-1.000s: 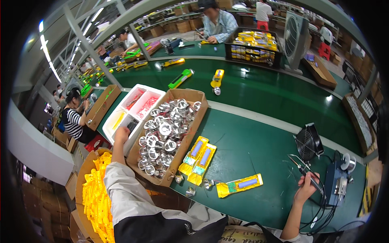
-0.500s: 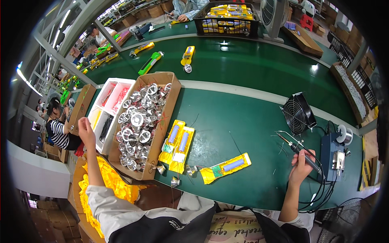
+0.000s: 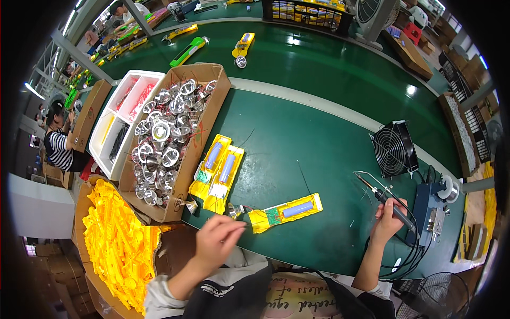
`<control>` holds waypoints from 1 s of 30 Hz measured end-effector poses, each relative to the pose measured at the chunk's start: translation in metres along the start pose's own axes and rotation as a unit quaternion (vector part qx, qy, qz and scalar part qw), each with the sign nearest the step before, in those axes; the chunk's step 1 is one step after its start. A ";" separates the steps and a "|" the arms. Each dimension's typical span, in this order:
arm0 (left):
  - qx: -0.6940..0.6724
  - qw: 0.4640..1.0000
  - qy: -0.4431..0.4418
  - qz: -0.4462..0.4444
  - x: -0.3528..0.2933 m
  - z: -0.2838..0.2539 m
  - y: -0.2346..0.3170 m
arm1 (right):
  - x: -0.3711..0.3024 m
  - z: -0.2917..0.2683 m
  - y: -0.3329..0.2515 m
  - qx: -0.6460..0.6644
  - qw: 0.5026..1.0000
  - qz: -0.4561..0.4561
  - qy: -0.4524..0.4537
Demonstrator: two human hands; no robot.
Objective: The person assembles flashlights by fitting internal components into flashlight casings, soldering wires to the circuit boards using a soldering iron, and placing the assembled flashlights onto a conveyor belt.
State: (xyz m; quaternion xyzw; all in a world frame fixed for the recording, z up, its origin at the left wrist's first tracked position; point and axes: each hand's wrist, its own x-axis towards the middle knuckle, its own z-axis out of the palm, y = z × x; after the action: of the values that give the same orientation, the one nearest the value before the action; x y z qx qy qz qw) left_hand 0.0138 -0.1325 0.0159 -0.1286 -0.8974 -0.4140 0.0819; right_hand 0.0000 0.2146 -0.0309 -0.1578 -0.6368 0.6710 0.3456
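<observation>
Upper garment: loose, pale grey-white left sleeve (image 3: 160, 299) and matching right sleeve (image 3: 381, 290), both ending short of the wrist. Front: black panel (image 3: 234, 304) with a small white marking (image 3: 217, 291). Center: beige section (image 3: 297, 299) printed with dark, script-style lettering. Left hand (image 3: 219, 242) and right hand (image 3: 390, 218): bare.

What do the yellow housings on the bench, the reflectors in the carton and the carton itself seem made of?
Yellow housings: likely moulded plastic, semi-glossy, judging by even colour and thin raised rims. Reflectors: mirror-bright, either polished metal or metal-coated plastic; the shine alone can't settle it. Carton: matt brown, apparently cardboard, going by its flat, paper-like walls.
</observation>
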 end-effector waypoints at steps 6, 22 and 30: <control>-0.092 0.993 0.070 -0.027 -0.015 0.048 -0.017 | -0.001 0.003 0.001 0.006 1.000 0.006 -0.007; -0.185 0.979 0.082 -0.026 -0.025 0.061 -0.034 | -0.116 0.021 -0.045 0.018 0.995 0.102 -0.012; -0.205 0.976 0.067 -0.017 -0.027 0.060 -0.037 | -0.156 0.034 -0.036 0.008 0.982 0.188 -0.023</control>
State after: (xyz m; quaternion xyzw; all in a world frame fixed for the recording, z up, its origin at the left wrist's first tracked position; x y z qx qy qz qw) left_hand 0.0257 -0.1136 -0.0563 -0.0992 -0.7880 -0.5981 0.1070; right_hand 0.0980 0.0838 -0.0274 -0.2564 -0.5980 0.7328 0.1992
